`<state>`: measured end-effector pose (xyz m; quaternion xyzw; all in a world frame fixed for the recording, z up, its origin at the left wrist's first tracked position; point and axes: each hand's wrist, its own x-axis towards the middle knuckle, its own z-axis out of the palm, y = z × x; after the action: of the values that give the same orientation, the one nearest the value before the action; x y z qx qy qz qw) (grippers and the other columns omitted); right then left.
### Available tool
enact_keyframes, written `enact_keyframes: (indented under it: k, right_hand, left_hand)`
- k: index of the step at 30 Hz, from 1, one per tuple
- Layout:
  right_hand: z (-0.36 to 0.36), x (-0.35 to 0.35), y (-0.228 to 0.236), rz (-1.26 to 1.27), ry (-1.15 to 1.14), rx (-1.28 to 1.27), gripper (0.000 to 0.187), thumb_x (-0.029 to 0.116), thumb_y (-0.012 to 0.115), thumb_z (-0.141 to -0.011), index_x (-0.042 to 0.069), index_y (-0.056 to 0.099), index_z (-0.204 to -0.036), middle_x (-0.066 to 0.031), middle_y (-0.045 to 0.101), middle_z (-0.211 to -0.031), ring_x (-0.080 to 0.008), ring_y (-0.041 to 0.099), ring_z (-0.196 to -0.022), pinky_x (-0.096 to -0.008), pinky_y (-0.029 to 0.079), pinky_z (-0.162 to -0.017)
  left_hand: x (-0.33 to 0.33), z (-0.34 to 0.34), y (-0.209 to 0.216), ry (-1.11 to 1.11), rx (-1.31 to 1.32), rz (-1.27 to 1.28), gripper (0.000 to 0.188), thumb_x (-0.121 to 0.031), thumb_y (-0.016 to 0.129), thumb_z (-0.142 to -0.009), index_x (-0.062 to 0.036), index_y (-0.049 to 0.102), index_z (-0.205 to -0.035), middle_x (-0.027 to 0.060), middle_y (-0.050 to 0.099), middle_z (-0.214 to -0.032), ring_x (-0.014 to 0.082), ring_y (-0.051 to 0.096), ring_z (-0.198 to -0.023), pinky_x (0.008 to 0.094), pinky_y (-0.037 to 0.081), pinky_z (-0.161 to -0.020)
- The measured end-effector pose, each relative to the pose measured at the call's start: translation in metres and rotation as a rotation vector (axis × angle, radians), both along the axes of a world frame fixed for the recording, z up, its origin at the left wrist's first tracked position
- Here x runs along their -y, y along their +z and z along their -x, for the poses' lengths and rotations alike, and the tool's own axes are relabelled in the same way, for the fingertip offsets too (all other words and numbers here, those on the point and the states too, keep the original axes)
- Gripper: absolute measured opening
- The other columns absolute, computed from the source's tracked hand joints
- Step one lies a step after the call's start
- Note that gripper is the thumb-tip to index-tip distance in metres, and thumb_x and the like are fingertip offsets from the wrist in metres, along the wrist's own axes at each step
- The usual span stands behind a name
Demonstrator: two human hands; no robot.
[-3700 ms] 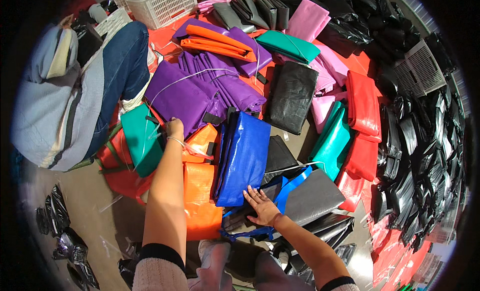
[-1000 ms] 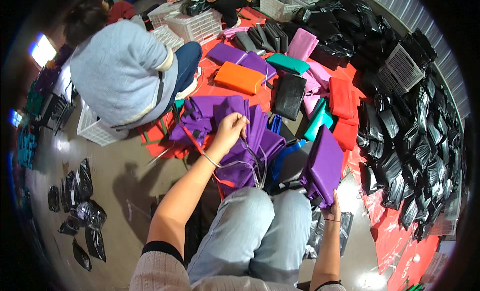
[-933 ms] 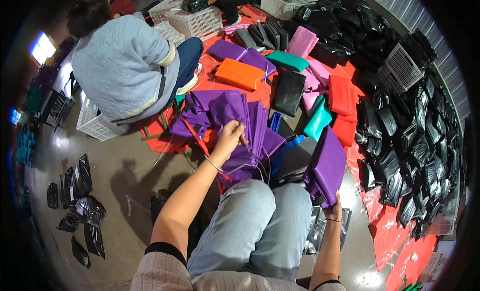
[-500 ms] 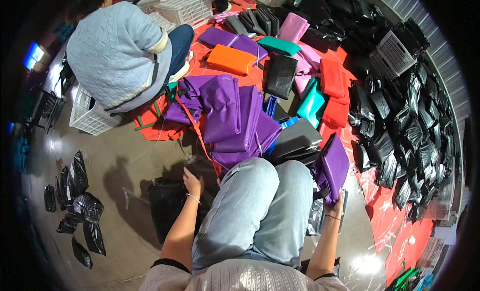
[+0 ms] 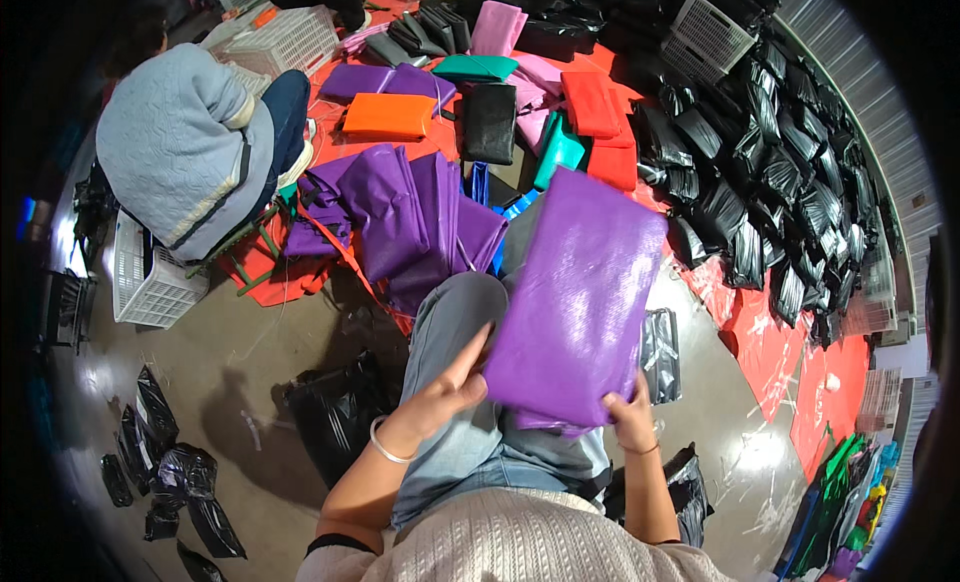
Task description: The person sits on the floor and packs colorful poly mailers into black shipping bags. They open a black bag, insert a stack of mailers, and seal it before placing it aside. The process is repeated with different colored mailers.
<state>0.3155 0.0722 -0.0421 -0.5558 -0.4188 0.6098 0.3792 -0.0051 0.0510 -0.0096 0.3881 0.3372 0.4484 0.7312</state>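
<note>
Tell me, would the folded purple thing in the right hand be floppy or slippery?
The folded purple thing probably stays fairly stiff, since it juts out flat from the right hand. It may be slippery because its surface looks shiny.

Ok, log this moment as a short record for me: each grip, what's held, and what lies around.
Right grip: holds the purple folded bundle near its lower right corner
Left grip: fingers extended beside the bundle's left edge; contact unclear
Ahead: loosely folded purple material, orange folded bundle, black folded bundle
Left: person in a pale blue top, white crate
Right: heap of shiny black packages
Floor by left forearm: black package
</note>
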Motion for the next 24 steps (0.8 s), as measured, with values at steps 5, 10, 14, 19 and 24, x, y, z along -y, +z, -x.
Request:
enact_keyframes:
  k: [5, 10, 14, 19, 24]
  right_hand:
    - [0.053, 0.055, -0.009, -0.046, 0.299, -0.011, 0.099, 0.02, 0.083, -0.075, -0.005, 0.019, -0.146, -0.0186, 0.044, -0.135, -0.0248, 0.044, -0.126, -0.0372, 0.035, -0.107]
    - [0.056, 0.084, -0.023, 0.003, 0.404, 0.009, 0.098, 0.025, 0.085, -0.075, -0.005, 0.022, -0.143, -0.0195, 0.044, -0.135, -0.0253, 0.043, -0.127, -0.0372, 0.035, -0.107]
    - [0.049, 0.089, -0.023, 0.052, 0.379, 0.015, 0.092, 0.021, 0.086, -0.073, -0.003, 0.027, -0.14, -0.0177, 0.046, -0.132, -0.0247, 0.045, -0.126, -0.0374, 0.037, -0.105]
    - [0.052, 0.079, -0.029, 0.084, 0.408, 0.014, 0.097, 0.02, 0.086, -0.073, -0.003, 0.024, -0.142, -0.016, 0.047, -0.131, -0.0247, 0.046, -0.124, -0.0374, 0.037, -0.105]
    - [0.052, 0.076, -0.031, 0.063, 0.402, 0.024, 0.1, 0.024, 0.087, -0.072, -0.002, 0.023, -0.144, -0.0166, 0.044, -0.135, -0.0248, 0.043, -0.128, -0.0377, 0.035, -0.107]
  left_hand:
    - [0.081, -0.019, -0.026, 0.238, -0.54, -0.047, 0.095, -0.014, 0.07, -0.086, 0.0058, 0.003, -0.15, 0.0254, 0.02, -0.154, 0.0318, 0.024, -0.143, 0.0403, 0.022, -0.115]
    - [0.129, -0.031, -0.026, 0.253, -0.997, -0.158, 0.083, -0.018, 0.066, -0.088, 0.0053, 0.013, -0.148, 0.0285, 0.03, -0.146, 0.0394, 0.036, -0.133, 0.0433, 0.029, -0.111]
    - [0.108, 0.002, -0.033, 0.348, -0.858, -0.052, 0.058, -0.017, 0.06, -0.091, 0.0019, 0.036, -0.141, 0.0223, 0.044, -0.135, 0.0345, 0.046, -0.123, 0.0404, 0.038, -0.102]
    - [-0.022, 0.077, -0.138, 0.891, -0.343, 0.144, 0.039, -0.035, 0.059, -0.097, -0.0009, 0.059, -0.116, 0.0035, 0.061, -0.108, 0.0147, 0.058, -0.095, 0.0251, 0.046, -0.084]
    - [-0.142, 0.138, -0.274, 0.879, 0.581, 0.889, 0.099, -0.062, 0.076, -0.071, -0.0018, 0.036, -0.139, 0.0136, 0.055, -0.129, 0.0252, 0.054, -0.119, 0.0389, 0.045, -0.101]
